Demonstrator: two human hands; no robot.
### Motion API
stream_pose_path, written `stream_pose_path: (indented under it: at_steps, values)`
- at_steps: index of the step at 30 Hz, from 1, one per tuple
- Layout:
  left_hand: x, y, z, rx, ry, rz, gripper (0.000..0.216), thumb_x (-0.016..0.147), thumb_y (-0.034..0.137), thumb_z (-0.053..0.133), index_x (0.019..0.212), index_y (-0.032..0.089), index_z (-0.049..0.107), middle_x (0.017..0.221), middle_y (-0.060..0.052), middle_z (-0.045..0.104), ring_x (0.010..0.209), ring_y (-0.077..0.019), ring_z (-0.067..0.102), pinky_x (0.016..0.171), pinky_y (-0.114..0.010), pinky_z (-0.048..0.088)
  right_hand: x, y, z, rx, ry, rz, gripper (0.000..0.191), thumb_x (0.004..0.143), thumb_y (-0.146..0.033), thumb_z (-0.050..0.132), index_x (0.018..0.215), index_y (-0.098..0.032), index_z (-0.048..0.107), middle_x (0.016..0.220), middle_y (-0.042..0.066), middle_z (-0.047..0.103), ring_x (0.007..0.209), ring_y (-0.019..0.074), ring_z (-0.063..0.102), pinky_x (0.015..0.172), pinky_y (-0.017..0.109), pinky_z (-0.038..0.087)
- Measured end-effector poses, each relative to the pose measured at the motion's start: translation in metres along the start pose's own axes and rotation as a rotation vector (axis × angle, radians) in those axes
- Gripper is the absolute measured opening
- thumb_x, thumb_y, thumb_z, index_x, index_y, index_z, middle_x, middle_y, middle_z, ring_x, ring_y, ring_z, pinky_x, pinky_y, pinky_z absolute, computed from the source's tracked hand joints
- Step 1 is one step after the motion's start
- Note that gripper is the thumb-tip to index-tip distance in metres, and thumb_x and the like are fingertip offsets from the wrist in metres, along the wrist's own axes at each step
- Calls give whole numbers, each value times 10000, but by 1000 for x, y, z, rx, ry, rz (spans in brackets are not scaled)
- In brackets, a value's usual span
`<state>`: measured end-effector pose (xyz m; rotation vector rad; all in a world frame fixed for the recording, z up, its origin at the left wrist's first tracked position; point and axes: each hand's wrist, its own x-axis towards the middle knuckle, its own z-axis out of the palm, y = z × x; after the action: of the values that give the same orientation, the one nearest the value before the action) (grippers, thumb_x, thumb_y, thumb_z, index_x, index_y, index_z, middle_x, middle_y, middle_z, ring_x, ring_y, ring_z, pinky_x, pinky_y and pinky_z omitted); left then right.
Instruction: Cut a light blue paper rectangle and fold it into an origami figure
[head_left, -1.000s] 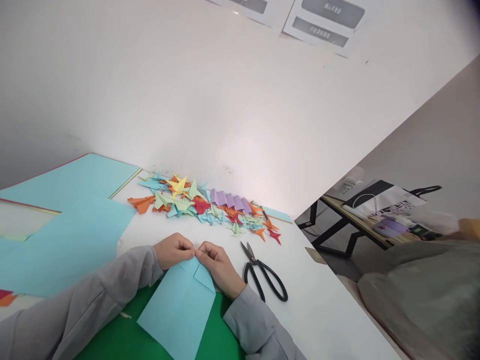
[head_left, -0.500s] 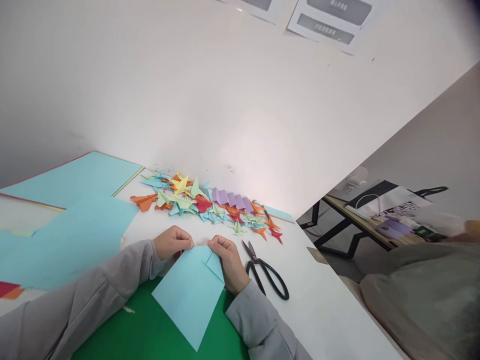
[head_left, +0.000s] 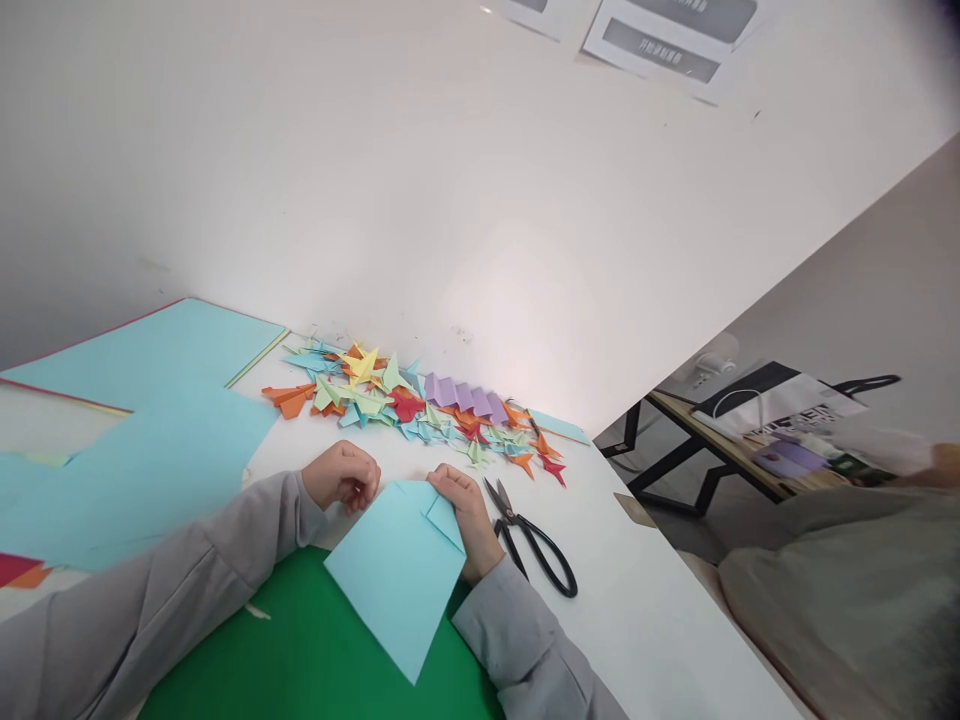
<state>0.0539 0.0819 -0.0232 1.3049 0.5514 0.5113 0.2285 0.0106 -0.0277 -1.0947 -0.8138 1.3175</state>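
Note:
A folded sheet of light blue paper (head_left: 397,570) is tilted above the green mat (head_left: 300,660), with a small folded flap near its upper right corner. My right hand (head_left: 466,515) pinches that corner, thumb on top and the other fingers hidden behind. Just off the paper's upper left edge is my left hand (head_left: 343,475), its fingers curled in and nothing visible in them. Black-handled scissors (head_left: 536,540) lie partly open on the white table (head_left: 637,610), right of my right hand.
Several small folded paper shapes (head_left: 367,400) are heaped along the wall, with a pleated purple strip (head_left: 465,397) among them. Large blue sheets (head_left: 150,480) cover the left side. At the right, a person's sleeve (head_left: 840,560) is beside a low table holding a paper bag (head_left: 780,395).
My left hand has let go of the paper's top edge and drawn slightly left and up, fingers curling. The paper has shifted a little right and up in my right hand.

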Motion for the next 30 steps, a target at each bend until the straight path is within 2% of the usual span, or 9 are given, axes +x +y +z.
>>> stream_pose_path:
  at_steps: [3, 5, 7, 10, 14, 18, 23, 30]
  values:
    - [0, 0, 2, -12, 29, -16, 216, 593, 304, 477, 460, 143, 532, 420, 6, 464, 347, -90, 376, 360, -239, 270, -1, 2, 0, -44, -58, 16, 343, 563, -365, 734, 511, -173, 455, 414, -80, 398, 382, 45, 275, 399, 199, 188]
    - [1, -1, 5, 80, 50, -32, 265, 634, 369, 517, 520, 134, 561, 434, 19, 457, 381, -83, 368, 383, -227, 254, -2, 6, 2, -109, -128, 11, 337, 589, -378, 731, 528, -168, 474, 423, -74, 413, 392, 48, 286, 406, 199, 186]
    - [1, -3, 8, 199, 7, 14, 295, 633, 403, 580, 534, 125, 572, 437, 41, 416, 425, -68, 331, 425, -218, 239, -2, 10, 5, -152, -168, -14, 340, 613, -398, 723, 546, -167, 483, 434, -73, 411, 407, 50, 280, 413, 199, 181]
    - [3, -5, 9, 272, -78, 62, 263, 582, 358, 649, 506, 118, 574, 444, 54, 396, 473, -64, 309, 475, -221, 241, -2, 13, 6, -224, -200, -50, 332, 624, -408, 720, 559, -165, 503, 458, -67, 415, 435, 57, 284, 430, 201, 197]
    - [3, -4, 8, 223, -114, -60, 196, 537, 306, 649, 494, 124, 590, 446, 42, 440, 484, -82, 352, 487, -228, 265, -4, 7, 7, -308, -281, -57, 274, 624, -394, 723, 610, -163, 577, 520, -43, 476, 497, 78, 353, 478, 210, 264]
    - [3, -4, 7, 269, -135, -69, 155, 520, 276, 645, 464, 136, 604, 427, 45, 437, 490, -83, 345, 489, -225, 261, -6, 1, 6, -361, -358, -49, 219, 638, -358, 704, 616, -159, 616, 531, -39, 496, 514, 82, 371, 510, 219, 287]
    - [5, -5, 7, 234, -159, -125, 115, 504, 250, 647, 471, 143, 623, 430, 45, 468, 485, -88, 367, 485, -224, 276, -4, 2, 2, -365, -394, -27, 121, 634, -275, 670, 614, -163, 631, 527, -40, 524, 501, 82, 395, 524, 225, 307]
    - [5, -4, 5, 190, -185, -142, 141, 503, 248, 663, 449, 136, 597, 405, 51, 437, 452, -77, 345, 480, -226, 262, -3, 2, -3, -333, -378, 17, 77, 608, -214, 666, 587, -150, 627, 485, -38, 545, 459, 76, 435, 495, 214, 314]
